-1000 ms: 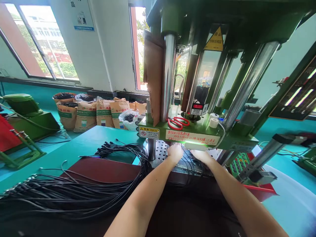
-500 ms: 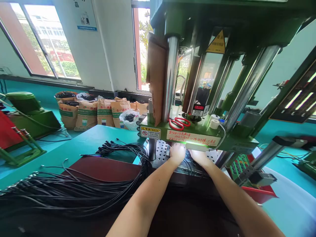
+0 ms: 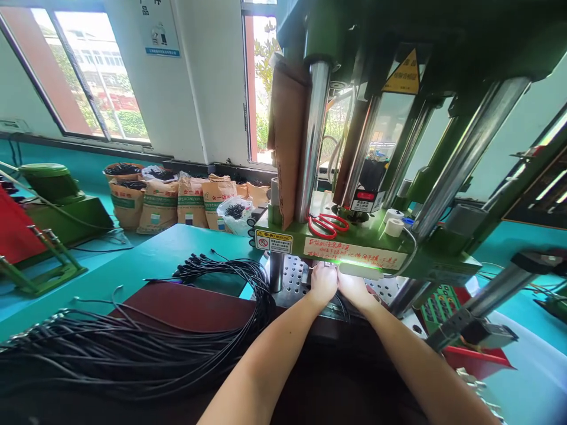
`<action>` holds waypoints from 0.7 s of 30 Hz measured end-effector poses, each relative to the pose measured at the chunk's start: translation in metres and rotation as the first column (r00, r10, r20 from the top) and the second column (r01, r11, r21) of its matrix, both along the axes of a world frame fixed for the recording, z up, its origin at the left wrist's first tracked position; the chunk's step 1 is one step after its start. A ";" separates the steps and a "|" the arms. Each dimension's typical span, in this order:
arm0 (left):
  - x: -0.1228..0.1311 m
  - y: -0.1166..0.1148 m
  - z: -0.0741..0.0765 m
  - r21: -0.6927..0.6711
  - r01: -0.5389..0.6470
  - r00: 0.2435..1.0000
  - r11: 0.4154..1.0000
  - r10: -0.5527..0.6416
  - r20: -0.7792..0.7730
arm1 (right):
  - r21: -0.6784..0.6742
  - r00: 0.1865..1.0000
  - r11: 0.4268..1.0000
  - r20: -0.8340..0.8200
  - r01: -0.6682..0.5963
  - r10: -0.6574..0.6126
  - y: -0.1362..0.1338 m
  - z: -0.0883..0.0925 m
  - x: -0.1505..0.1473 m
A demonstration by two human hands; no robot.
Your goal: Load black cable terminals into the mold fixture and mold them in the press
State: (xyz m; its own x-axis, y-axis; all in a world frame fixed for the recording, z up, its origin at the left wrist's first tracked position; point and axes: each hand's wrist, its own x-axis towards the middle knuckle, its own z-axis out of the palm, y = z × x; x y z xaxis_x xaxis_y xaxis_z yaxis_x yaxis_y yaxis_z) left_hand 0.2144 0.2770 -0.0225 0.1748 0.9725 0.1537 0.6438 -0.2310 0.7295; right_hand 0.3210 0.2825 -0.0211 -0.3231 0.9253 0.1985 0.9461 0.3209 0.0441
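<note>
On my feed the left hand (image 3: 323,283) and right hand (image 3: 352,293) sit side by side, almost touching, at the front edge of the press (image 3: 349,251), above its perforated steel plate (image 3: 292,280). Both curl forward with the fingertips hidden under that edge, so I cannot tell whether they pinch anything. A few black cables (image 3: 342,308) run out beneath the right hand. Left of the press, a loose cable bundle (image 3: 133,354) lies across a brown mat (image 3: 177,307) on the teal counter (image 3: 177,248), with its gathered ends pointing toward the press. On the press bed, just behind the hands, lie red scissors (image 3: 328,226), with white tape rolls (image 3: 393,227) farther right. Well left of the press, sacks (image 3: 186,206) stand on the floor
</note>
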 end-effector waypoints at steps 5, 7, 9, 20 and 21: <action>0.002 0.008 -0.003 0.170 -0.001 0.970 0.986 0.042 -0.239 | 0.034 1.000 0.999 0.001 -0.020 0.020 0.000 0.006 0.005; -0.001 0.010 -0.004 0.218 0.028 0.954 0.975 0.039 -0.297 | 0.039 0.999 0.998 0.007 -0.052 0.052 -0.003 0.010 0.010; -0.008 0.010 -0.005 0.261 0.078 0.941 0.962 0.016 -0.339 | 0.036 0.996 0.995 0.014 -0.089 0.089 -0.006 0.012 0.014; -0.024 0.012 -0.016 0.278 0.188 0.898 0.942 -0.050 -0.438 | -0.030 0.998 0.997 -0.027 -0.066 0.065 -0.002 0.003 0.012; -0.022 0.014 -0.017 0.263 0.183 0.895 0.947 -0.050 -0.443 | -0.037 0.998 0.998 -0.032 -0.054 0.052 0.000 0.003 0.010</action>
